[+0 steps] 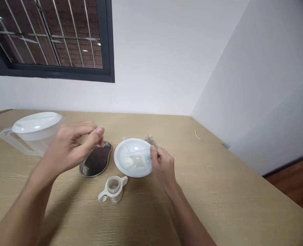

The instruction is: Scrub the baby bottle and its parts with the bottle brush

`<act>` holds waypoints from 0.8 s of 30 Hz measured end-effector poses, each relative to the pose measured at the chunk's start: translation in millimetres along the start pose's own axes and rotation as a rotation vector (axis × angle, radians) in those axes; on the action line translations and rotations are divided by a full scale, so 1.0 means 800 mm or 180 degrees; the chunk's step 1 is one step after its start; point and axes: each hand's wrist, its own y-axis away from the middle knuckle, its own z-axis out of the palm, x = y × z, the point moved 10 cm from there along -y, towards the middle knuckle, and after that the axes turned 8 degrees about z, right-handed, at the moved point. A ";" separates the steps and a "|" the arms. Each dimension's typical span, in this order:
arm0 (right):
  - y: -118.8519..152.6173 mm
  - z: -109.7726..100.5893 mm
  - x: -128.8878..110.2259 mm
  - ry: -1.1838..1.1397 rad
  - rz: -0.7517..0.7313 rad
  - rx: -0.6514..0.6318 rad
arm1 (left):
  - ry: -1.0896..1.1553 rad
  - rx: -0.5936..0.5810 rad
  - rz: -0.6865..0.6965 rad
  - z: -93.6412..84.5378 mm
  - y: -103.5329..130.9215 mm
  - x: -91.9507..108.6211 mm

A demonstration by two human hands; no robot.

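Observation:
My left hand (76, 145) is raised over the dark metal tray (95, 162), its thumb and index finger pressed together; whatever they hold, if anything, is too small to make out. At the right edge of the white bowl (118, 160), my right hand (163, 164) pinches a thin needle-like rod (140, 150) that reaches leftward over the bowl. Inside the bowl lie a white ring-shaped piece (128, 162) and a translucent piece (138, 161). A white two-handled cup (114, 189) stands upright in front of the bowl and tray.
A lidded translucent pitcher (39, 131) stands at the left, partly behind my left hand. Behind the bowl is a small greyish item (150, 139). One thin white strip (197, 134) lies at the table's (218, 191) back right. A wall and barred window are beyond.

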 end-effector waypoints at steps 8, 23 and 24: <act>0.008 -0.009 -0.021 -0.0184 -0.0355 0.0351 | 0.0752 -0.0355 -0.0724 0.007 0.093 -0.030; -0.046 -0.080 0.000 0.0010 -0.0193 0.0720 | -0.0067 0.0864 -0.2075 -0.041 0.235 -0.107; -0.051 -0.084 0.008 0.0072 -0.0222 0.0732 | -0.0234 0.1019 -0.2158 -0.055 0.243 -0.116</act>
